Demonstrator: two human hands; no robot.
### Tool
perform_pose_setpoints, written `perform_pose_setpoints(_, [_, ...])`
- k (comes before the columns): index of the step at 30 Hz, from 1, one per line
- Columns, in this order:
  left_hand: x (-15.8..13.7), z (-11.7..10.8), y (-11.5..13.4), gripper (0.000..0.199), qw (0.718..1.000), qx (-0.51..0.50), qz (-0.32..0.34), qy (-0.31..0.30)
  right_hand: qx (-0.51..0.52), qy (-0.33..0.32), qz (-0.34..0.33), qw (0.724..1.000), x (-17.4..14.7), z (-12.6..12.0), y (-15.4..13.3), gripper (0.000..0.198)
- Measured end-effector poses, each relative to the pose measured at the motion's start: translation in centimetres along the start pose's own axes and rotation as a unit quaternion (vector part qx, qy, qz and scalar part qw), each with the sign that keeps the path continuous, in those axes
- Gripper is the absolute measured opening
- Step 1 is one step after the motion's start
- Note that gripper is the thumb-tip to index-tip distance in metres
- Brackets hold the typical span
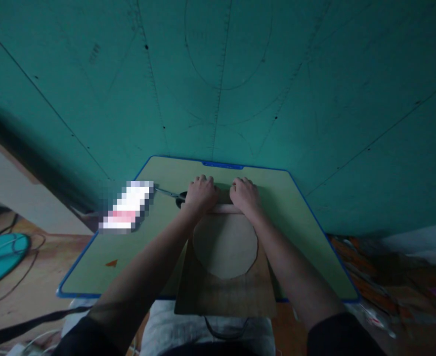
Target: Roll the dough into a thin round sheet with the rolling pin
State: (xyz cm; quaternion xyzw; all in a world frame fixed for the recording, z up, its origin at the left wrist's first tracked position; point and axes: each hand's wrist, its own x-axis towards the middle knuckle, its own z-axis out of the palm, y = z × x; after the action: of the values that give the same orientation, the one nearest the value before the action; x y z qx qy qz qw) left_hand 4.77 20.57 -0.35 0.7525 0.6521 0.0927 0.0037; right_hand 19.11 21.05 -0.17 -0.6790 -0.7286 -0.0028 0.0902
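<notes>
A plain, pale wooden rolling pin (226,209) lies crosswise near the far end of a brown wooden board (225,299). My left hand (202,191) bears down over its left part, fingers bent forward and down. Over the right part is my right hand (245,193), curled the same way; the fingertips of both are hidden. Just on the near side of the pin, a round, flat, pale sheet (225,244) with a slightly angular edge rests on the board. Black-handled scissors (173,194) lie beside my left hand, their handles partly covered by it.
The folding table (307,237) has a blue rim and stands against a green wall (218,74). A blurred-out phone-like bright object (129,206) lies at its left. A small orange triangular scrap (111,263) is nearer. The board overhangs the table's near edge, above my lap.
</notes>
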Motion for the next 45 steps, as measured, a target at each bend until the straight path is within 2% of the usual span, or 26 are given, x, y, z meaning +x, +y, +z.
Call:
perform_pose_setpoints(6, [-4.2,-0.3,0.4,0.039,1.000,0.003,-0.022,0.016,-0.016,-0.002,0.026,1.000,-4.9,-0.8,-0.3,0.030])
perform_pose_setpoints(10, [-6.0,-0.3,0.5,0.038,0.999,0.007,-0.021,0.036,-0.029,0.013,-0.026,0.999,-7.5,-0.9,0.4,0.034])
perform_pose_setpoints(13, [-6.1,-0.4,0.5,0.038,0.999,0.005,-0.014,0.036,-0.038,0.006,-0.054,0.998,-7.9,-0.8,1.1,0.035])
perform_pose_setpoints(17, [-4.9,-0.5,0.4,0.037,1.000,0.002,-0.011,0.029,-0.041,-0.001,-0.050,0.998,-6.3,-0.8,1.4,0.035])
perform_pose_setpoints(22, [-1.6,-0.1,0.0,0.036,1.000,-0.001,-0.001,0.018,-0.010,-0.026,-0.048,0.998,-2.7,-0.4,1.7,0.037])
perform_pose_setpoints(27, [1.5,0.3,-0.2,0.036,1.000,-0.004,0.009,0.025,0.026,-0.018,-0.040,0.999,0.0,0.2,2.1,0.037])
perform_pose_setpoints(32, [2.6,0.5,-0.2,0.036,1.000,0.002,0.014,0.022,0.034,-0.030,-0.004,0.999,1.3,0.0,1.9,0.036])
perform_pose_setpoints(37, [0.3,0.2,-0.2,0.035,0.999,0.004,0.004,0.034,0.021,-0.018,0.007,1.000,-1.0,-0.5,1.4,0.036])
perform_pose_setpoints(42, [-4.1,-0.4,0.3,0.035,0.998,0.009,0.001,0.054,0.009,0.009,0.006,1.000,-5.6,-0.7,0.9,0.037])
perform_pose_setpoints(45, [-7.2,-0.3,0.6,0.037,0.997,0.018,0.015,0.069,0.007,0.039,-0.017,0.999,-8.9,-0.4,0.9,0.041])
